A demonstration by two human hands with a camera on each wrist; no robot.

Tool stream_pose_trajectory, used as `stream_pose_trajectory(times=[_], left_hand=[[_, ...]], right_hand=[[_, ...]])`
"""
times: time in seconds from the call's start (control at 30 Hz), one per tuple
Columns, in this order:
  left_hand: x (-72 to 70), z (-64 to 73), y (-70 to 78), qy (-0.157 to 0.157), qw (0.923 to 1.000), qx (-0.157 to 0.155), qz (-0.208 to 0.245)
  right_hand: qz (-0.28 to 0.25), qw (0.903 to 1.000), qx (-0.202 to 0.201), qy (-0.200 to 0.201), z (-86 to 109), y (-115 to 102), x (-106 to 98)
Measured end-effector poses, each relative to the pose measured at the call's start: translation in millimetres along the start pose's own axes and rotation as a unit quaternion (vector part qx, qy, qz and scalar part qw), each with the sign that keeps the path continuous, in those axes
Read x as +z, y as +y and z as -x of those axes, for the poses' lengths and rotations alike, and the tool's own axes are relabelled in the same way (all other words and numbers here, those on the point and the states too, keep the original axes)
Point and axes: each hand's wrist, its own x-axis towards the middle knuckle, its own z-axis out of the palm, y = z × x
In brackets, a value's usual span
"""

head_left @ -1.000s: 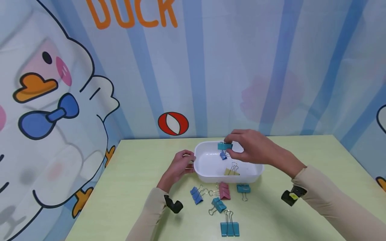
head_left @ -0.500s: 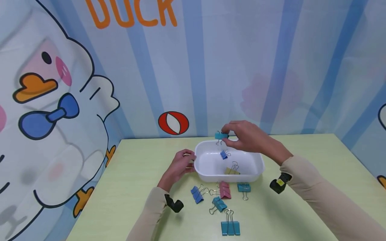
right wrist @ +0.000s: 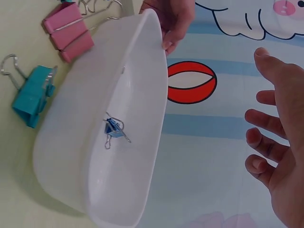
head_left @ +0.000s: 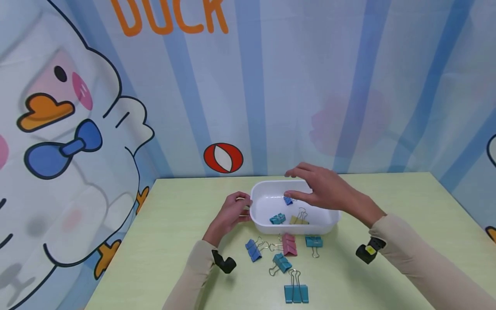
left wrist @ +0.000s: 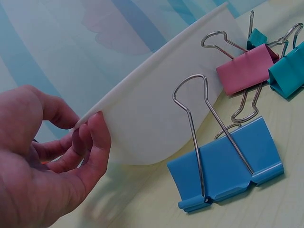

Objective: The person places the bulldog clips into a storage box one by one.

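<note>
The left hand (head_left: 231,212) pinches the rim of the white tub (head_left: 267,206) at its left end, thumb against fingers. The right hand (head_left: 327,185) is empty above the tub, its thumb and fingers spread well apart. Inside lie a teal clip (head_left: 277,218), a yellow clip (head_left: 299,220) and a small blue clip (head_left: 288,200), the last seemingly part hidden by the right thumb. A pink clip (head_left: 289,245) lies just in front, on the table (head_left: 155,258).

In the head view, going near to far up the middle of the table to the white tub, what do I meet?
Large teal clip, smaller teal clip, pink clip, white tub.
</note>
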Motion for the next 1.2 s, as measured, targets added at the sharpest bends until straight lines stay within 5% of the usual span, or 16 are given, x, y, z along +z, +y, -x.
stream_pose_trajectory(times=[0.4,0.77,1.0,1.2], left_hand=[[0.6,0.8,0.6,0.001,1.0000,-0.009,0.000],[0.1,0.0,-0.8,0.008,0.9999,-0.011,-0.007],[0.6,0.8,0.1,0.011,0.9998,-0.013,-0.005],[0.9,1.4,1.1,0.013,0.9998,-0.014,-0.005]], right_hand=[[0.007,0.9997,-0.017,-0.016,57.2,-10,16],[-0.058,0.9973,0.013,-0.045,111.2,-3,42],[-0.045,0.9949,0.058,-0.069,127.2,9,61],[-0.007,0.9978,0.045,-0.048,130.0,16,70]])
